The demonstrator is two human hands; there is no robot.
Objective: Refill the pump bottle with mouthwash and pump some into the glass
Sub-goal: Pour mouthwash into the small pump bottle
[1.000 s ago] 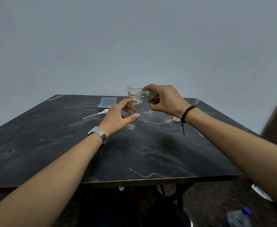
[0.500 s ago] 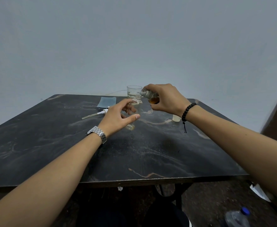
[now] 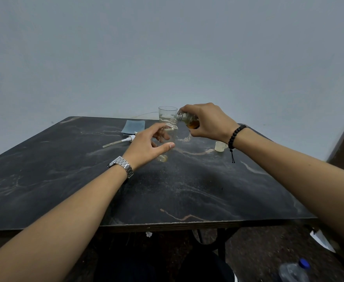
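Dark marble-patterned table (image 3: 187,190) against a pale grey wall. Left hand (image 3: 146,146), wearing a metal wristwatch (image 3: 122,166), curls its thumb and fingers around a clear, uncapped pump bottle (image 3: 170,135) standing upright on the tabletop. Right hand (image 3: 207,122), with a black bead bracelet (image 3: 236,134) at the wrist, grips a small mouthwash bottle (image 3: 188,120) holding amber liquid, tilted so its open neck sits just above the pump bottle's threaded mouth. Behind both stands a clear drinking glass (image 3: 167,112). Removed pump head (image 3: 120,141) (dip tube attached) lies to the left, near a blue-grey cloth (image 3: 133,126); a small pale cap (image 3: 220,146) rests to the right.
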